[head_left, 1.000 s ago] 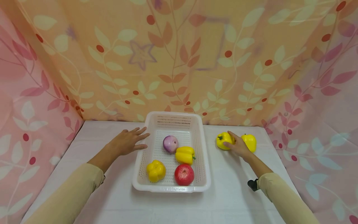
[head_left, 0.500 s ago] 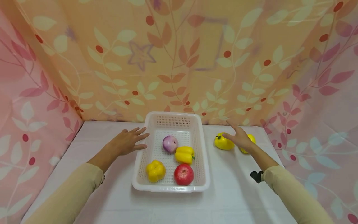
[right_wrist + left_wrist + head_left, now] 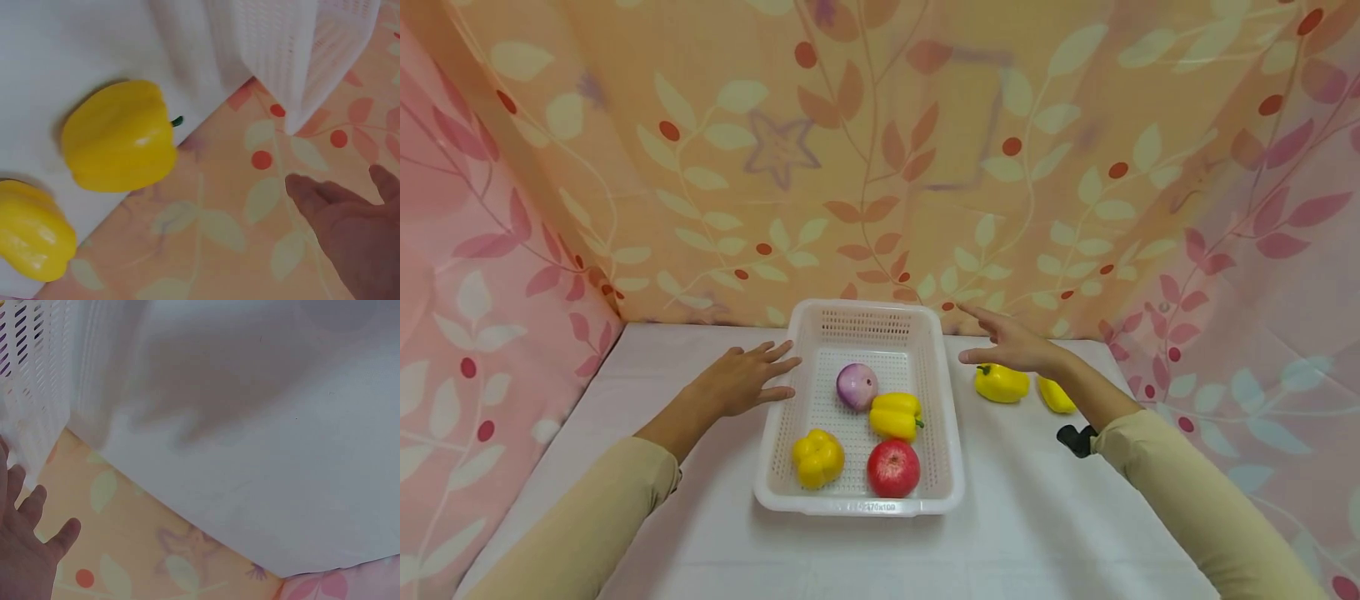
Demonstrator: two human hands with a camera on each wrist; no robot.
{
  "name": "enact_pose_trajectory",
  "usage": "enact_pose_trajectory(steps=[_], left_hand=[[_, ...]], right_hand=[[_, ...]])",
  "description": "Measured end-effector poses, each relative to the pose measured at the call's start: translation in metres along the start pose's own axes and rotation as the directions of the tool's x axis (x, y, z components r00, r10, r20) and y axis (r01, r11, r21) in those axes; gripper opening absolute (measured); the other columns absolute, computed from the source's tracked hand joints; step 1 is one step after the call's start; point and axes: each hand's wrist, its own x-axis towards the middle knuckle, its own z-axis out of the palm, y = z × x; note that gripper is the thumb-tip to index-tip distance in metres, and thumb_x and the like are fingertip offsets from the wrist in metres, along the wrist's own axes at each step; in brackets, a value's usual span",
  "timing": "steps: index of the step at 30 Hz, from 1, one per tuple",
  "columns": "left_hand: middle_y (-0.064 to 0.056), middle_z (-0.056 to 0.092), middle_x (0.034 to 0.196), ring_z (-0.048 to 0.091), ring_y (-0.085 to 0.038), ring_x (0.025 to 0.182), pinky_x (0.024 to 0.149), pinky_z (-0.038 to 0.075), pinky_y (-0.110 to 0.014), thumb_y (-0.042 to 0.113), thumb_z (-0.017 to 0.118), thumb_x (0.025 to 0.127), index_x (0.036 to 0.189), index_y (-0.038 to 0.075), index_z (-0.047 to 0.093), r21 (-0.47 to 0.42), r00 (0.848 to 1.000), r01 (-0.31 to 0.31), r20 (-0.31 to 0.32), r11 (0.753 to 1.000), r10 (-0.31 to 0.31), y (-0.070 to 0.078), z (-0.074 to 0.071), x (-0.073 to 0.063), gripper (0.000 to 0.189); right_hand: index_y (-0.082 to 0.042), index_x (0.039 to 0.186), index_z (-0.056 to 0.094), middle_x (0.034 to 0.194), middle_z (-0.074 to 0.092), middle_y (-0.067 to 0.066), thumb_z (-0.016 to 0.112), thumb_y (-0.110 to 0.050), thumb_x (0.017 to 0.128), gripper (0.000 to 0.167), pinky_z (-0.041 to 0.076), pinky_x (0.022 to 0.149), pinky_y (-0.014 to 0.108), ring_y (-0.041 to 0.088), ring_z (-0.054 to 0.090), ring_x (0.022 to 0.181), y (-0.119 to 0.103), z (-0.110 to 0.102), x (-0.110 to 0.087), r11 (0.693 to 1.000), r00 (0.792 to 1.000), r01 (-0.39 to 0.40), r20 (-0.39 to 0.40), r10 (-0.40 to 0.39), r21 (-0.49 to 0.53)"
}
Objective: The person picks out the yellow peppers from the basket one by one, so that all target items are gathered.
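The right hand (image 3: 1011,346) hovers spread and empty just above the nearer yellow pepper (image 3: 1002,383) on the table beside the basket (image 3: 951,417), the left hand (image 3: 741,379) flat; the pepper looks light, smooth, probably hollow plastic, best cupped round its body

White perforated basket (image 3: 940,392) at center of tabletop (image 3: 700,542), which has a white cloth cover. Inside: purple onion (image 3: 857,386) at back, yellow pepper (image 3: 895,415) lying just beside it, lobed yellow pepper (image 3: 817,457) front-left, red apple (image 3: 893,467) front-right. Leaf-print curtains (image 3: 880,158) on three sides, orange behind, pink at flanks.
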Motion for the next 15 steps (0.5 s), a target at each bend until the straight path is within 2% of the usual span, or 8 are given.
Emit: enact_pose_trajectory(steps=[5,10,13,15], left_hand=[[-0.015,0.039,0.156,0.041,-0.042,0.138,0.1,0.04,-0.066,0.048,0.054,0.099,0.147,0.013,0.05,0.011,1.0,-0.006,-0.001,1.0,0.006,0.0,0.001,0.001,0.059],[-0.015,0.04,0.155,0.042,-0.042,0.138,0.1,0.04,-0.066,0.047,0.055,0.099,0.147,0.013,0.05,0.01,1.0,-0.009,-0.004,1.0,0.009,0.0,0.0,0.0,0.059],[-0.016,0.04,0.155,0.042,-0.042,0.137,0.099,0.041,-0.066,0.046,0.055,0.099,0.147,0.012,0.051,0.009,1.0,-0.013,-0.009,1.0,0.013,0.0,0.0,0.0,0.058],[-0.016,0.04,0.155,0.042,-0.043,0.137,0.1,0.04,-0.066,0.046,0.056,0.099,0.146,0.012,0.051,0.006,1.0,-0.013,-0.011,1.0,0.013,0.0,-0.001,0.0,0.059]], right_hand=[[-0.027,0.16,0.022,0.166,0.018,0.006,0.077,-0.036,0.087,0.092,0.027,0.112,0.063,0.042,0.022,0.148,-0.016,0.003,0.008,0.998,0.988,0.016,0.153,-0.025,0.055],[-0.028,0.16,0.023,0.165,0.02,0.009,0.077,-0.038,0.085,0.093,0.035,0.108,0.062,0.042,0.027,0.146,-0.03,0.007,0.015,1.0,0.958,-0.014,0.287,0.015,-0.004],[-0.032,0.158,0.027,0.162,0.028,0.009,0.08,-0.044,0.081,0.094,0.041,0.105,0.059,0.04,0.036,0.142,-0.037,0.013,0.021,0.997,0.948,-0.023,0.316,0.043,-0.067],[-0.033,0.158,0.029,0.161,0.03,0.01,0.08,-0.044,0.08,0.093,0.041,0.105,0.059,0.039,0.037,0.142,-0.04,0.018,0.025,0.996,0.937,-0.04,0.344,0.063,-0.074]])
